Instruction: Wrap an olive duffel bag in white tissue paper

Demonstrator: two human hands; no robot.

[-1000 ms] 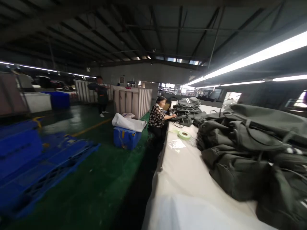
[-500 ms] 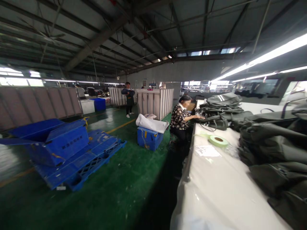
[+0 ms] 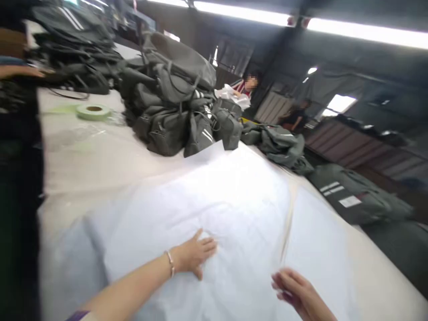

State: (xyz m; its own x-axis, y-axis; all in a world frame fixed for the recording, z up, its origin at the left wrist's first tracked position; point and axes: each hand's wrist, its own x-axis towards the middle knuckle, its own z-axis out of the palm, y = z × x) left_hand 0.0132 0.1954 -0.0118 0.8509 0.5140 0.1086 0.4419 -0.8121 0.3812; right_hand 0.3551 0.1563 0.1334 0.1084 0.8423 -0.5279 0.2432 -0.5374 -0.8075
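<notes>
A large, pale bluish-white sheet (image 3: 240, 200) lies over the near part of the white-topped table, with shallow creases in it. My left hand (image 3: 195, 255), a bracelet at its wrist, rests palm down on the sheet with fingers spread. To the right, my right hand (image 3: 296, 290) is just over the same sheet, its fingers curled and pressed together. Blur hides what, if anything, is between those fingers. A narrow tan line (image 3: 288, 218) runs down the sheet to near the right fingertips; whether it is a strip or a gap, I cannot tell.
Dark grey-green bags (image 3: 167, 102) are heaped along the table's far side, and more bags (image 3: 361, 196) lie at the right. A pale green tape roll (image 3: 93, 111) lies at the left near clear plastic. A co-worker's arm (image 3: 20, 71) reaches in at far left; other people are beyond.
The view has swung right and down from the hall to the table. Both my hands and the pale sheet are now in view; the blue boxes and pallet are out of it.
</notes>
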